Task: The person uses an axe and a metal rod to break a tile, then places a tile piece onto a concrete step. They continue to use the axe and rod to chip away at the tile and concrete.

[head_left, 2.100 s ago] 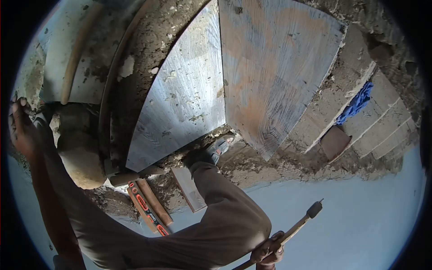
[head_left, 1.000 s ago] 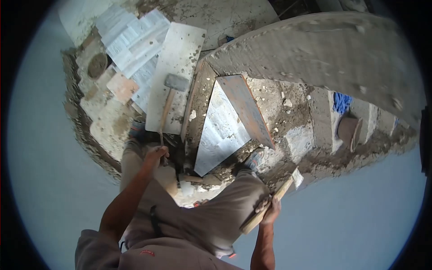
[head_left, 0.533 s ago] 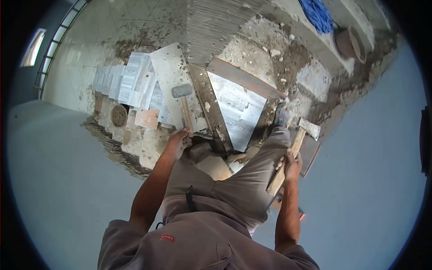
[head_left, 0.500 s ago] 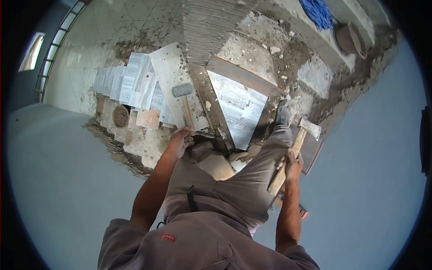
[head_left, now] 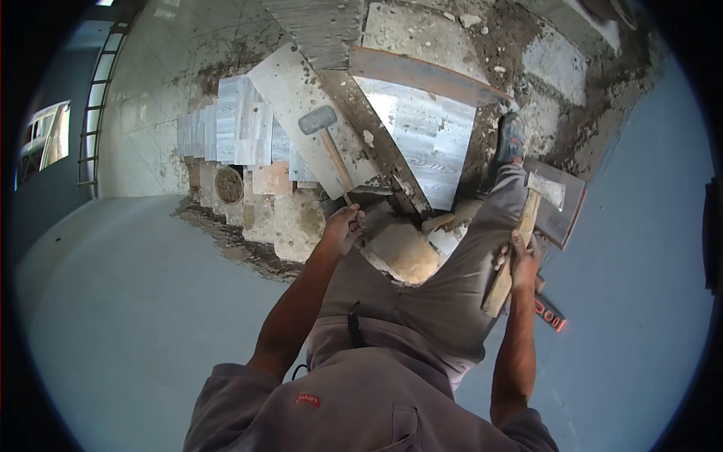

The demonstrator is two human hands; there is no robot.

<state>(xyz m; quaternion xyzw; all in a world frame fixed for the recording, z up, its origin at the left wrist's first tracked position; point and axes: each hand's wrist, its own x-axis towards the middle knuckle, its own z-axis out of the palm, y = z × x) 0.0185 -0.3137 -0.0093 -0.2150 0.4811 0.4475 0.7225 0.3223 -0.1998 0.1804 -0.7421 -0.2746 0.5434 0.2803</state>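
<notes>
Rubber mallet (head_left: 318, 120) lies on a tile (head_left: 294, 90), left hand (head_left: 343, 228) gripping its handle; right hand (head_left: 521, 256) clenches a hatchet (head_left: 544, 188).

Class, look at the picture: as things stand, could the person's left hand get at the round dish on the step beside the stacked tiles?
Probably not at once: the left hand is shut on the mallet handle, and the round dish lies further left, apart from it.

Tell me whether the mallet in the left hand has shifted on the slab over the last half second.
No. The mallet head lies on the same pale slab, the left hand gripping its handle; only the camera view shifted.
</notes>
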